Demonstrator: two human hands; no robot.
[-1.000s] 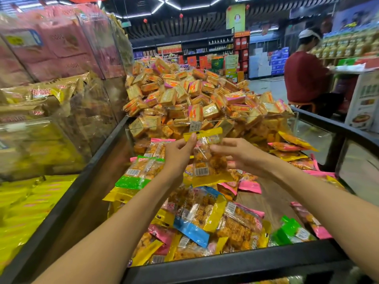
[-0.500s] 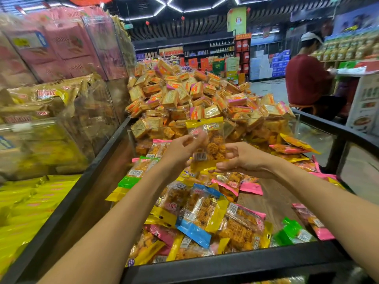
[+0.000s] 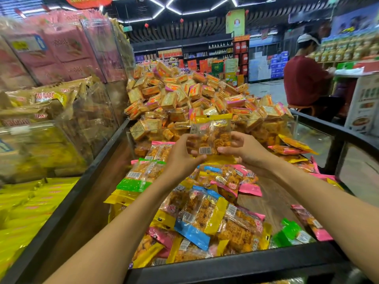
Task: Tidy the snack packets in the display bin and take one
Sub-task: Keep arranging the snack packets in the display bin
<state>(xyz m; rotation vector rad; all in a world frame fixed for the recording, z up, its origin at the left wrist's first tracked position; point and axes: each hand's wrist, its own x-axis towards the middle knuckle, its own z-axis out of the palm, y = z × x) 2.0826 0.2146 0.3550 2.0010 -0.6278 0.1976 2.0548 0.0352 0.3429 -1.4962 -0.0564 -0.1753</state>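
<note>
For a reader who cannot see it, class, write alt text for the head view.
Both hands, left and right, hold up a yellow-edged snack packet above a display bin of loose mixed packets; a heap of boxed snacks lies behind.

Yellow snack pkt (image 3: 211, 134) upright btwn left hand (image 3: 182, 154) & right hand (image 3: 244, 149), above bin (image 3: 235, 265).

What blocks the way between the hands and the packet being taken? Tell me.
Nothing visible. The left hand and right hand already hold the yellow-edged packet in a two-sided grip, lifted above the loose packets in the display bin.
</note>
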